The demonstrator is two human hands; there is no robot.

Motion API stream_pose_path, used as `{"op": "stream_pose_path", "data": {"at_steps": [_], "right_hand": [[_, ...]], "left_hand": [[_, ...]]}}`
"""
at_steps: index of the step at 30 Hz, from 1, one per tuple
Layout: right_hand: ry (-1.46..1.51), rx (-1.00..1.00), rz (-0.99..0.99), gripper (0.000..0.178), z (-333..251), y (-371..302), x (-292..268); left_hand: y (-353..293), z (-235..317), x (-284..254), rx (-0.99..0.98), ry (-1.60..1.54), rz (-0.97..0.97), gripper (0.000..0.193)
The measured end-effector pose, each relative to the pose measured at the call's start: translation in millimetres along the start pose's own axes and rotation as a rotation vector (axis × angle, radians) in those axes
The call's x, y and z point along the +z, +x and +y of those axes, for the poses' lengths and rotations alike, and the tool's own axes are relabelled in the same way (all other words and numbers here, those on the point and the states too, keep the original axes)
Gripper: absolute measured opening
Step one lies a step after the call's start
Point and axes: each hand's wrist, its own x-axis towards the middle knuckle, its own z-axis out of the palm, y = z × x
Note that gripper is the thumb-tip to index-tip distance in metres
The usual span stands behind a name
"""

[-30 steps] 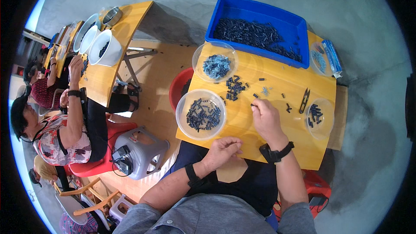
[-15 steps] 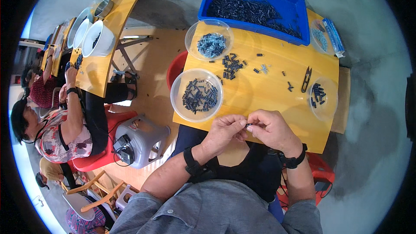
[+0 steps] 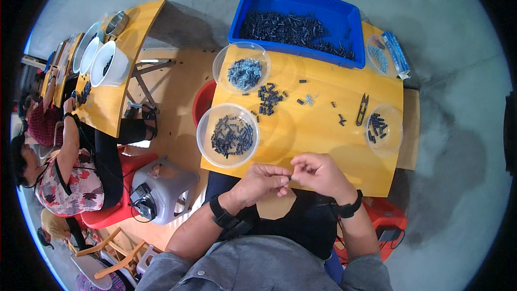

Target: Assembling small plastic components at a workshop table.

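Note:
My left hand (image 3: 264,181) and my right hand (image 3: 318,173) meet at the near edge of a yellow table (image 3: 323,134), fingertips pinched together on a tiny dark part (image 3: 290,177) between them. Just ahead of my left hand stands a clear bowl (image 3: 228,135) with several dark small parts. A loose pile of dark parts (image 3: 269,98) lies further in on the table.
A blue bin (image 3: 297,24) of dark parts sits at the far edge. Three more clear bowls hold parts: grey ones (image 3: 242,68), dark ones at right (image 3: 383,129), pale ones (image 3: 380,55). Small snips (image 3: 362,110) lie nearby. Other people work at a second yellow table (image 3: 116,78) on the left.
My right hand has come back from the middle of the table to the near edge. Both hands now meet there, pinched on a small part.

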Motion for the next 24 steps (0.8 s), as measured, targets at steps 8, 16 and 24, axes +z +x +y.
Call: {"op": "stream_pose_path", "data": {"at_steps": [8, 16, 24], "right_hand": [[-0.68, -0.172, 0.5, 0.014, 22.6, 59.6, -53.4], [-0.865, -0.322, 0.632, 0.013, 21.4, 102.7, -59.7], [-1.006, -0.059, 0.534, 0.011, 19.9, 117.8, -61.9]], "left_hand": [[12.2, -5.7, -1.7, 0.053, 0.224, 0.101, 0.013], [19.7, -8.2, -5.7, 0.055, 0.355, 0.167, 0.016], [22.0, -8.1, -11.0, 0.105, 0.37, 0.104, 0.017]]}}
